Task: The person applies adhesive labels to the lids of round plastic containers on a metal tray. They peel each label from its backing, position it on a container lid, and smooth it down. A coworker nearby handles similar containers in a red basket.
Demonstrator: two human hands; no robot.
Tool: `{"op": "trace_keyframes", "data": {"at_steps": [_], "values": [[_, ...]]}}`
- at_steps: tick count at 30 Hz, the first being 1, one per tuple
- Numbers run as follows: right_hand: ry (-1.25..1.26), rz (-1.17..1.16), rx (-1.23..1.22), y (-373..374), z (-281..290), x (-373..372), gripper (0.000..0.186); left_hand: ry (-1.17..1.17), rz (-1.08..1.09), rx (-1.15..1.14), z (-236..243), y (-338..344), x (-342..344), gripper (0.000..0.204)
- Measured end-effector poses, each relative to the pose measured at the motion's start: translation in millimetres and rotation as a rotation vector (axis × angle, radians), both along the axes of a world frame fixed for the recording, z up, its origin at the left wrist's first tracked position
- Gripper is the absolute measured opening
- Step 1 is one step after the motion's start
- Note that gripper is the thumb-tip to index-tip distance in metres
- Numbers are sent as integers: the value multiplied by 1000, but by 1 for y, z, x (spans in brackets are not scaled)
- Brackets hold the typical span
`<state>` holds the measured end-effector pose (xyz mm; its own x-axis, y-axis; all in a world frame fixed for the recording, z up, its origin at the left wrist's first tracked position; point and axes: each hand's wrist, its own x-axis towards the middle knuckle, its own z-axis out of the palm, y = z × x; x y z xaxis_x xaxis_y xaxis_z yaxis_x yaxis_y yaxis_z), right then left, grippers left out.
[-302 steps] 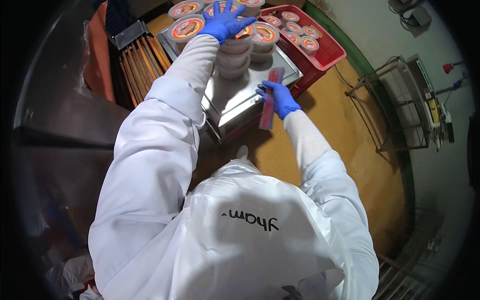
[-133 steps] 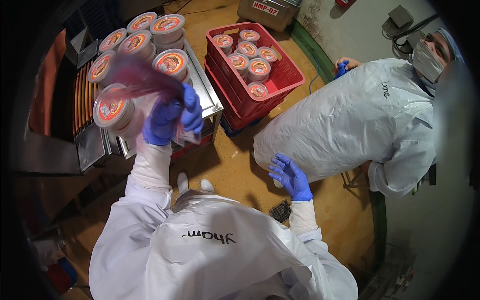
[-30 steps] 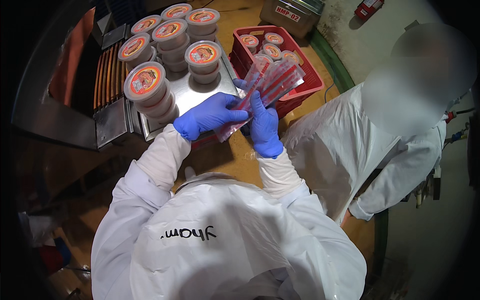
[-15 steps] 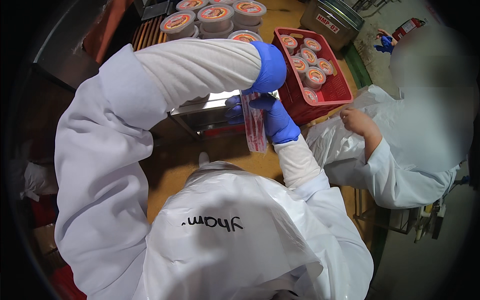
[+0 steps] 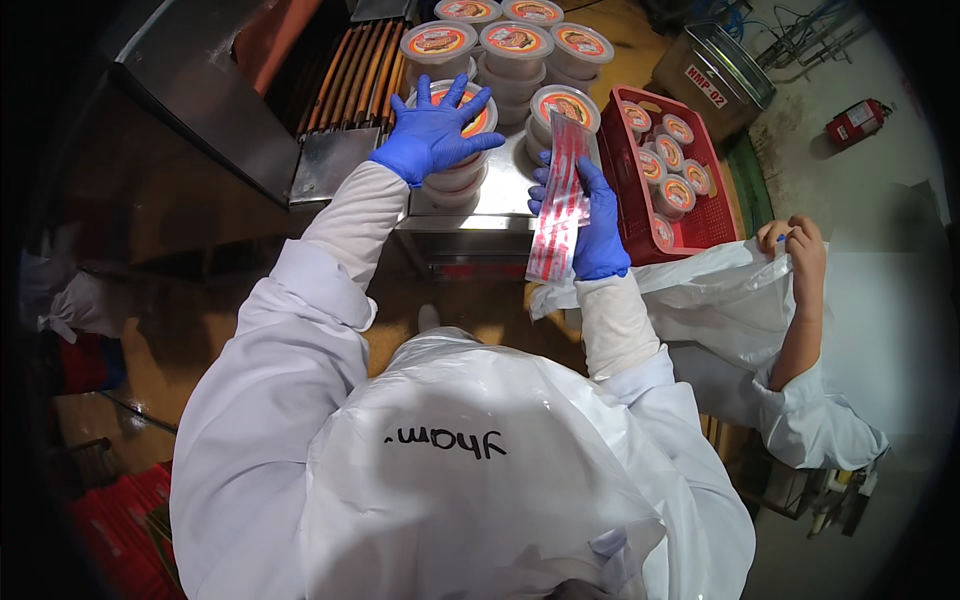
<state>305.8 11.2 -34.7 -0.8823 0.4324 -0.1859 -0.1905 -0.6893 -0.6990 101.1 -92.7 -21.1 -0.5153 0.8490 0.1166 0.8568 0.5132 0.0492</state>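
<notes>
My left hand [image 5: 430, 138], in a blue glove, is spread flat with its fingers apart over the lid of a stack of round plastic tubs [image 5: 456, 188]. The lid carries a red and orange label, and the palm hides part of it. My right hand [image 5: 600, 232], also gloved in blue, grips a bundle of clear plastic strips printed in red [image 5: 558, 222], which hangs down across the palm. Beside it and a little to the left stands another lidded tub [image 5: 566, 104], partly covered by the strips' top end.
More stacked tubs [image 5: 516, 50] fill the steel table [image 5: 480, 222]. A red crate [image 5: 700, 238] holding several tubs stands right of it, with a grey bin [image 5: 715, 75] behind. Brown slats [image 5: 350, 75] lie to the left. A co-worker's hand [image 5: 795, 240] holds a white plastic sheet at right.
My left hand has moved left, away from my right hand, and spread over a tub stack. My right hand has risen with the strips. The co-worker's hand has lifted the plastic sheet.
</notes>
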Motion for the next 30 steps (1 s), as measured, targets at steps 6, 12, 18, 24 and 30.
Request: {"op": "trace_keyframes", "data": {"at_steps": [6,12,18,24,30], "values": [[12,-164,112,-11,27,-40,28,-798,-85,964,18,-17,0,52],[-39,-203,346,-19,29,-63,28,-1153,-203,1034,33,-15,17,30],[-26,-283,549,-1,57,-82,24,-1890,-400,1024,52,-22,-41,29],[-362,-255,876,18,44,-68,32,-2077,-334,742,38,-84,-47,68],[-376,-351,748,-3,28,-95,30,-1719,2,844,-7,-79,-75,59]]}}
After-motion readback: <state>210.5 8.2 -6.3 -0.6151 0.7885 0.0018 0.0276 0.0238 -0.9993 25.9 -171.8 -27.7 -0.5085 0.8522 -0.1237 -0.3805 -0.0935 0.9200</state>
